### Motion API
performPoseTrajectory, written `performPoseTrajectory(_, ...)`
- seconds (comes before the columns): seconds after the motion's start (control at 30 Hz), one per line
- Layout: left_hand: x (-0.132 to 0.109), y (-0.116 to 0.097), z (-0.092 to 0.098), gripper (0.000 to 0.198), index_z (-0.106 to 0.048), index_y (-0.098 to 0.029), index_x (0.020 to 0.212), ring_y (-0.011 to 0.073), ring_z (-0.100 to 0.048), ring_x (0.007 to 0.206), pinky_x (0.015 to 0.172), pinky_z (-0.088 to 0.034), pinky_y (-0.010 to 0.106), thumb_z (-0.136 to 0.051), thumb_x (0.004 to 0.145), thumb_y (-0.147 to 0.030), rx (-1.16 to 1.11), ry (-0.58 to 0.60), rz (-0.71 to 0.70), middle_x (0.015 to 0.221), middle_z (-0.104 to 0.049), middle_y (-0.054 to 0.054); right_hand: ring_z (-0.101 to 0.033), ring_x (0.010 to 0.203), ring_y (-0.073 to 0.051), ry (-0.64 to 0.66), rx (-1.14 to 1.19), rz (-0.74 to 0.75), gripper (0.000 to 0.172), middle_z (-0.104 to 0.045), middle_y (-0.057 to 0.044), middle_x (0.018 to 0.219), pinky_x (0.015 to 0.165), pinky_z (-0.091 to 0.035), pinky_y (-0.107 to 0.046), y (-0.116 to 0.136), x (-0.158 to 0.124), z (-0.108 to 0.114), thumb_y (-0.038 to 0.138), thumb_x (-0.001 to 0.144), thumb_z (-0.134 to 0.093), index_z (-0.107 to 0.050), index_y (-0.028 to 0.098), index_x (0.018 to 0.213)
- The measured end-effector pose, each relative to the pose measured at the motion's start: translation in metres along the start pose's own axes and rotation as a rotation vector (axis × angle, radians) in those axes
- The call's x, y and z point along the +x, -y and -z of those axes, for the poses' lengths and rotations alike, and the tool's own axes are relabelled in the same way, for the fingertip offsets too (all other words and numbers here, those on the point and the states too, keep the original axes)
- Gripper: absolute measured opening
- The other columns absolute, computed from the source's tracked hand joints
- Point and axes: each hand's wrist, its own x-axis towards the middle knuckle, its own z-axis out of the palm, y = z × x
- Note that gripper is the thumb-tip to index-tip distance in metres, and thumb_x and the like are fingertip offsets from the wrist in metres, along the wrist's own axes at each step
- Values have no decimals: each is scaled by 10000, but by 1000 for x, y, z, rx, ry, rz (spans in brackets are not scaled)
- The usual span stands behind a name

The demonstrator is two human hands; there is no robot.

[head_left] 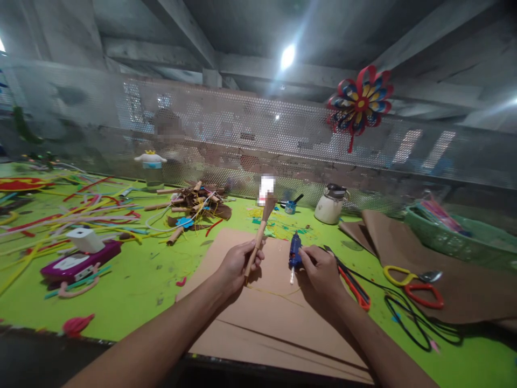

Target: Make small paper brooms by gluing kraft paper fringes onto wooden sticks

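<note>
— What is the left hand (pixel 236 265) grasping?
— A slim light-brown rolled-paper stick (pixel 258 238), ending in a darker, frayed fan at the top. It tilts above the tan cardboard sheet (pixel 266 326), the fingers wrapped round its lower part
— And the right hand (pixel 323 269)?
— It grips a blue glue gun (pixel 295 252) with a clear rod poking from the rear; the fingers hide its handle
— Anything crowding the work?
— An orange-and-black utility knife (pixel 356 284) lies just beside the right wrist, partly covered. Further right, scissors with one yellow and one red loop (pixel 416 278) rest partly on dark-brown paper sheets (pixel 468 293). A green plastic basket (pixel 440 242) and a cream jar with a dark lid (pixel 328 209) stand toward the far edge of the bright green tabletop (pixel 137 293)
— On the left?
— A heap of brown paper pieces and rolled sticks (pixel 197 205) toward that far edge, long yellow, pink and red strips (pixel 89 215) beside it, and a white plug adapter (pixel 85 241) on a flat purple box (pixel 81 265) nearer the front edge
— The room?
— A perforated metal screen (pixel 242 124) runs along the far edge, bearing a red, blue and yellow flower ornament (pixel 361 104), beneath a grey concrete ceiling (pixel 250 27)
</note>
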Motion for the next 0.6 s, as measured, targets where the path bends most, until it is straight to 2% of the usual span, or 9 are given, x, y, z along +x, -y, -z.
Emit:
performPoseTrajectory(0.3,3,1,4,254,-570,-81,973,51,-416,395,356,-302,134,-423,882,-267,-65,129,47,580,-520,15,-528,670,-181,-14,84,47,200,-604,-52,710,646,-389,-304,12,1,-3,239,870,-477,-610,182,732)
performPoseTrajectory(0.43,1,1,4,246,-571,-84,972,58,-431,397,373,-319,143,-432,883,-266,-90,197,83,572,-517,9,-518,757,-198,86,121,245,94,-592,-62,797,682,-420,-325,30,17,-5,207,829,-523,-613,184,843)
performPoseTrajectory(0.5,-2,1,1,243,-577,-90,946,66,-435,394,372,-317,155,-436,881,-278,-102,247,107,564,-512,5,-509,815,-216,106,123,334,106,-586,-70,838,715,-427,-347,40,24,-7,201,799,-559,-604,185,893)
performPoseTrajectory(0.6,-7,-1,-3,261,-575,-106,817,73,-411,362,361,-293,174,-432,880,-316,-116,304,148,516,-491,-1,-494,836,-225,120,122,430,57,-583,-61,856,756,-415,-378,52,25,-11,179,767,-573,-592,205,814)
